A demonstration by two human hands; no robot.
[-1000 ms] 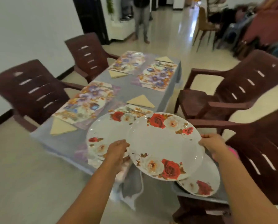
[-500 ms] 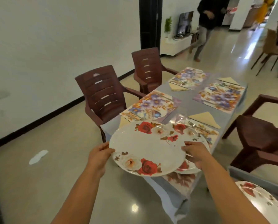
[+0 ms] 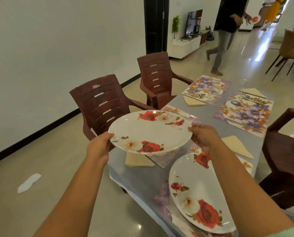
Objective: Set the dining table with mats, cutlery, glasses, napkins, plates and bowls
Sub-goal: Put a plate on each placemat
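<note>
Gripping a rose-patterned plate (image 3: 149,132) by opposite rims: left hand (image 3: 100,147) curled round the near-left edge, right hand (image 3: 204,139) pinching the right edge, thumb on top. Held in the air, tilted slightly, over the near-left floral mat (image 3: 161,158), mostly hidden beneath it. Just beside that mat, at the table's left edge, a folded beige napkin (image 3: 136,161). Resting on the near-right mat (image 3: 161,197), a second rose plate (image 3: 194,194), partly covered by the right forearm. Beyond it, another beige napkin (image 3: 236,146) lying flat on the grey table (image 3: 142,177). Farther along, two more floral mats (image 3: 245,112), each with a napkin near it. Drawn up along the left side, two brown plastic chairs (image 3: 101,103); at the right edge, parts of others. In the background, a person (image 3: 224,33) walking across the glossy floor.
</note>
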